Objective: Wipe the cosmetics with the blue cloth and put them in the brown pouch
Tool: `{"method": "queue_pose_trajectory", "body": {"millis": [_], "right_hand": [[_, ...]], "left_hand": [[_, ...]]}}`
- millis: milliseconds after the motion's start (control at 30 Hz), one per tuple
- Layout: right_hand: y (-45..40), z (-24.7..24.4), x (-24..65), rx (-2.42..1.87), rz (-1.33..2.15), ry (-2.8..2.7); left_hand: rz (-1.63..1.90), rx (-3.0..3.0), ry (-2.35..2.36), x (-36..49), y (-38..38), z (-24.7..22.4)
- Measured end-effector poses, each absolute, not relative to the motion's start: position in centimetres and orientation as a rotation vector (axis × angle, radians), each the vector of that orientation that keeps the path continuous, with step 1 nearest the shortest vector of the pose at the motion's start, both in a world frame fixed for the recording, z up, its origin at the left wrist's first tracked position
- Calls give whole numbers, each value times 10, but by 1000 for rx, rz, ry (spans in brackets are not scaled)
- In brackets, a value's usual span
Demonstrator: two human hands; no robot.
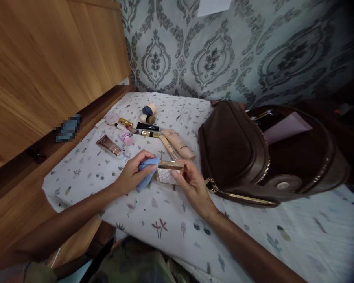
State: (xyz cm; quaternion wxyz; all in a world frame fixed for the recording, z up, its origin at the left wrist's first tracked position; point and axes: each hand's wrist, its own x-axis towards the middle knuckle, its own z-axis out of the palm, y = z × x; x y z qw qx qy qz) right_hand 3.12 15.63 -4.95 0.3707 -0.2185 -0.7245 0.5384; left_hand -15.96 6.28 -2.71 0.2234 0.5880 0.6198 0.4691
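My right hand grips a small box-shaped case with a glittery silver face and a gold edge; its kind is not clear. A light blue cloth is pinched in my left hand and touches the case's left end. Just beyond my hands lie a peach tube and a slim beige tube. Further left are a brown tube, a small pink bottle, a black tube and a black-and-gold tube.
An unzipped brown leather bag sits on the right, with a pink tube poking out. Small round jars and a gold tube lie toward the back. The patterned sheet meets a wooden panel on the left.
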Motion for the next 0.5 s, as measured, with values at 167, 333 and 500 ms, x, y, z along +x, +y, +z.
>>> {"method": "queue_pose_trajectory", "body": {"millis": [167, 333, 500], "right_hand": [[157, -54, 31, -555, 1436, -1848], [159, -51, 33, -492, 1163, -2001], [163, -40, 39, -480, 842, -2209]], "left_hand": [[1280, 1658, 1721, -161, 65, -24], [1216, 1754, 1700, -156, 64, -17], [1305, 1562, 1653, -148, 68, -18]]}}
